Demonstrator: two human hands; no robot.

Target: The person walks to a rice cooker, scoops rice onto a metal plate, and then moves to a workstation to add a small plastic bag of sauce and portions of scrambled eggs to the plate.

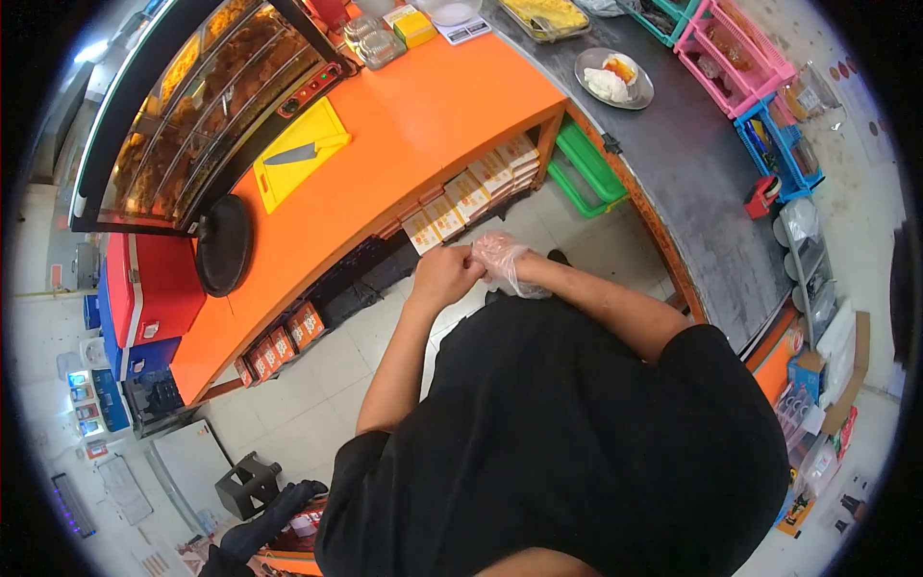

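Observation:
Both of my hands are together in front of my body, above the floor by the orange counter. My left hand (445,278) is bare and its fingers are curled closed at the near side of the right hand, pinching the clear plastic glove (530,288). That loose, wrinkled glove covers my right hand (497,254) down to the wrist. The crumpled film and the left fingers hide how the right fingers are set. No other object shows in either hand.
An orange counter (423,106) carries a yellow cutting board (322,130) with a knife (290,154), a black round pan (225,245) and a heated display case (207,106). On the metal table (673,154) stands a plate of food (641,94). Another person's dark sleeve (252,532) shows lower left.

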